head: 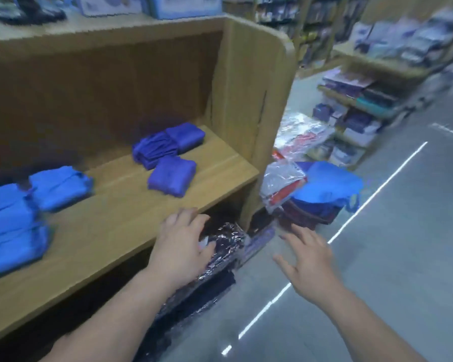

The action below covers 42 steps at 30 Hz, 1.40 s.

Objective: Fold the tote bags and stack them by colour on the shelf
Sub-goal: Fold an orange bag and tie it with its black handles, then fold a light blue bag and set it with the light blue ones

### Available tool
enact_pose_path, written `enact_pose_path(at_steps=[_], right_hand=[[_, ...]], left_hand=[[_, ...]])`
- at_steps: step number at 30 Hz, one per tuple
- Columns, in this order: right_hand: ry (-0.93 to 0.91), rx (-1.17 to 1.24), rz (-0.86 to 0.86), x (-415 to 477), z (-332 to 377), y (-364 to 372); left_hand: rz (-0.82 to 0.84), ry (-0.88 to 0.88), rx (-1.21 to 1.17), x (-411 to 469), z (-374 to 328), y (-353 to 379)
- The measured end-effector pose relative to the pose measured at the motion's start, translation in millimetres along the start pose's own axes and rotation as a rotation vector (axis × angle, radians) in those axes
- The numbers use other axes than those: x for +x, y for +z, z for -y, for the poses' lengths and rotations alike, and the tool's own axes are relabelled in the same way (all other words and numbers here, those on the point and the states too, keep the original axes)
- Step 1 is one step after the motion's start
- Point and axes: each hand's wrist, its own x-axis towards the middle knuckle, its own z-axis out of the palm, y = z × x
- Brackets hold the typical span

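Folded bright blue tote bags (pixel 13 223) lie in a pile at the left of the wooden shelf (pixel 115 220), with another folded one (pixel 60 188) just behind. Folded dark purple-blue tote bags (pixel 168 145) sit further right, one (pixel 172 176) in front of the others. An unfolded bright blue tote bag (pixel 327 185) lies on a pile of goods on the floor beyond the shelf end. My left hand (pixel 182 244) hovers at the shelf's front edge, fingers loosely bent, holding nothing. My right hand (pixel 307 262) is spread open over the floor, short of the unfolded bag.
Plastic-wrapped packs (pixel 283 186) lie beside the unfolded bag. Dark wrapped goods (pixel 220 246) fill the space under the shelf. The shelf's side panel (pixel 254 105) stands between shelf and aisle. Further stocked shelves (pixel 358 111) line the grey floor (pixel 403 244) at the right.
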Motion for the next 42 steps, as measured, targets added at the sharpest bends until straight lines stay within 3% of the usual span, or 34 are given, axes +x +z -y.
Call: enact_pose_path(at_steps=[4, 8, 18, 31, 37, 42], right_hand=[[0.251, -0.046, 0.100, -22.0, -113.9, -33.5], [0.437, -0.044, 0.091, -24.5, -202.4, -63.8], [0.567, -0.083, 0.205, 85.6, -375.1, -71.1], [0.557, -0.057, 0.439, 349.4, -565.0, -81.1], [0.445, -0.028, 0.549, 473.6, -654.7, -49.6], [0.214, -0.020, 0.698, 584.4, -723.7, -8.5]], left_hand=[[0.109, 0.154, 0.018, 59.5, -101.8, 45.7], [0.208, 0.292, -0.011, 119.5, -191.7, 85.1], [0.370, 0.423, 0.087, 315.3, -333.8, 211.8], [0.600, 0.185, 0.063, 580.7, -417.9, 311.2], [0.646, -0.069, 0.021, 656.4, -427.6, 367.9], [0.673, -0.333, 0.050, 694.8, -434.3, 421.7]])
